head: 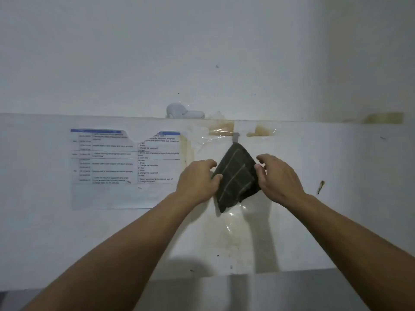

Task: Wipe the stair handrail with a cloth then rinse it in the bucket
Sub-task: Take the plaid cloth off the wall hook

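Observation:
A dark green cloth with pale stripes hangs from a small grey hook on a white wall. My left hand pinches the cloth's left edge between thumb and fingers. My right hand touches the cloth's right edge with its fingertips; whether it grips is unclear. No handrail and no bucket are in view.
A printed schedule sheet is taped to the wall left of the cloth. A white object lies on the ledge above. Brown tape stains and clear film surround the hook. A grey floor strip runs along the bottom.

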### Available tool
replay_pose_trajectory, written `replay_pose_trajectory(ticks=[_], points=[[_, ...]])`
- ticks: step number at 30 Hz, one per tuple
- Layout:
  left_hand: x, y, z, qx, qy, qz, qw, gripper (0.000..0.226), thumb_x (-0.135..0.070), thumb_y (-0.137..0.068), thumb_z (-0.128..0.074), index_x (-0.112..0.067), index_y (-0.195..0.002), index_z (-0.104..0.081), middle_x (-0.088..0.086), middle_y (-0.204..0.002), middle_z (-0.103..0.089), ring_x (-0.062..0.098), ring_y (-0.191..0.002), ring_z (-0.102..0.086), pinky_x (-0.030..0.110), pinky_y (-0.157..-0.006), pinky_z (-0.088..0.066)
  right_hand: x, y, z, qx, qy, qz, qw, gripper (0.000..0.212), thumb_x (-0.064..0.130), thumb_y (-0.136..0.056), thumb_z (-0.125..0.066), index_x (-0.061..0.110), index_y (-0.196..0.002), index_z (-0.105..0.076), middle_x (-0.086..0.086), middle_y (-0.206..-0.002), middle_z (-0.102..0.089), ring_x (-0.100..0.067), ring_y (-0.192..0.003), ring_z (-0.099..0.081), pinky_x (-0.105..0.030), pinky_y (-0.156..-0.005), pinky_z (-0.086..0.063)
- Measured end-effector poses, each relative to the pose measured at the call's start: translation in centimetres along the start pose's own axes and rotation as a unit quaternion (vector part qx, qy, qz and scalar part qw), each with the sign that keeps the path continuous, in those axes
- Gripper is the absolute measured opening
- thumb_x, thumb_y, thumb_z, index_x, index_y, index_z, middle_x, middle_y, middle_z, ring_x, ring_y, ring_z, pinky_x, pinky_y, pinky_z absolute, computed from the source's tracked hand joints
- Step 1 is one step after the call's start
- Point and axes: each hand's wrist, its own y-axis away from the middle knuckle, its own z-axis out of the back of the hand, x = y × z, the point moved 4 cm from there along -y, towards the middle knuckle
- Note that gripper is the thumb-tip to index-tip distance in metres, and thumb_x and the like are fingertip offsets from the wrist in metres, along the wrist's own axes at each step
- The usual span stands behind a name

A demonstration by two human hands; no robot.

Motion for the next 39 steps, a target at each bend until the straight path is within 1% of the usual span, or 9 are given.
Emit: replay_pose_trajectory(ticks=[8,12,14,19,23,28,33,36,39], points=[[-0.9,-2.6,-2.5,-0.044,0.069,0.108,0.991,0.034,-0.024,-0.084,-0.07,-0.012,-0.115,-0.061,0.002,-0.095,-0.066,0.014,-0.083,-0.059,0.03,-0.079,-0.05,-1.1,-3.8,-2.0,0.03,-0.121,-0.058,0.991,0.032,0.028,-0.087,-0.059,0.013,-0.115,-0.055,-0.007,-0.105,-0.067,-0.023,-0.089,-0.062,-0.04,-0.081,-0.054],[-1.0,-3.4,-2.5,-0.05,0.108,0.138,0.983,0.004,-0.012,-0.084,-0.067,-0.013,-0.087,-0.069,0.006,-0.088,-0.069,0.014,-0.079,-0.06,0.031,-0.076,-0.052,-1.4,-4.7,-2.2,0.022,-0.161,-0.072,0.984,0.015,0.021,-0.087,-0.058,0.013,-0.098,-0.064,-0.005,-0.09,-0.066,-0.018,-0.079,-0.059,-0.031,-0.069,-0.046],[-1.1,-3.5,-1.6,-0.065,0.126,0.146,0.979,0.008,-0.011,-0.085,-0.063,-0.016,-0.079,-0.066,0.001,-0.079,-0.064,0.017,-0.08,-0.061,0.036,-0.079,-0.055,-1.4,-5.0,-1.3,-0.008,-0.184,-0.076,0.98,0.009,0.02,-0.087,-0.056,0.015,-0.091,-0.063,-0.002,-0.084,-0.063,-0.015,-0.074,-0.056,-0.028,-0.064,-0.04],[-1.4,-3.2,2.2,-0.114,0.158,0.135,0.971,0.007,-0.01,-0.089,-0.054,-0.017,-0.089,-0.053,0.003,-0.09,-0.06,0.02,-0.088,-0.057,0.031,-0.072,-0.048,-1.0,-6.3,1.6,-0.049,-0.217,-0.039,0.974,0.007,0.019,-0.087,-0.053,0.017,-0.081,-0.056,-0.003,-0.082,-0.06,-0.021,-0.077,-0.054,-0.03,-0.067,-0.037],[-0.7,-1.7,5.7,-0.124,0.125,0.142,0.974,0.007,-0.012,-0.091,-0.056,-0.017,-0.091,-0.051,0.008,-0.098,-0.064,0.022,-0.09,-0.059,0.027,-0.066,-0.045,0.8,-6.6,1.8,0.014,-0.23,0.016,0.973,0.006,0.023,-0.089,-0.054,0.021,-0.093,-0.058,-0.004,-0.095,-0.061,-0.025,-0.088,-0.056,-0.042,-0.079,-0.048],[1.9,3.3,10.6,-0.102,0.107,0.198,0.969,0.014,-0.01,-0.084,-0.067,-0.015,-0.092,-0.057,0.009,-0.097,-0.07,0.022,-0.091,-0.064,0.035,-0.081,-0.052,5.0,-5.5,0.1,0.111,-0.266,0.115,0.951,0.002,0.02,-0.085,-0.063,0.021,-0.083,-0.063,-0.009,-0.09,-0.064,-0.026,-0.083,-0.057,-0.029,-0.075,-0.039],[5.2,11.2,15.6,-0.099,0.076,0.271,0.955,0.026,-0.003,-0.073,-0.077,-0.013,-0.087,-0.057,0.014,-0.098,-0.068,0.027,-0.09,-0.063,0.036,-0.081,-0.053,11.7,-2.4,-3.4,0.234,-0.33,0.188,0.895,0.007,0.018,-0.082,-0.068,0.022,-0.086,-0.065,-0.004,-0.081,-0.068,-0.018,-0.075,-0.062,-0.029,-0.07,-0.044],[7.0,16.5,18.8,-0.103,0.04,0.318,0.942,0.028,-0.003,-0.073,-0.077,-0.016,-0.076,-0.053,0.011,-0.088,-0.065,0.027,-0.087,-0.061,0.04,-0.081,-0.052,16.7,-0.1,-5.8,0.302,-0.378,0.22,0.847,0.016,0.014,-0.081,-0.07,0.016,-0.088,-0.056,-0.002,-0.082,-0.067,-0.013,-0.074,-0.064,-0.028,-0.062,-0.046],[8.3,22.2,22.2,-0.123,0.011,0.356,0.926,0.031,0.001,-0.077,-0.071,-0.018,-0.069,-0.048,0.013,-0.091,-0.064,0.029,-0.09,-0.059,0.044,-0.083,-0.052,22.4,2.8,-7.8,0.345,-0.4,0.268,0.806,0.02,0.011,-0.081,-0.068,0.015,-0.088,-0.05,0.0,-0.073,-0.065,-0.007,-0.065,-0.061,-0.024,-0.057,-0.043]])
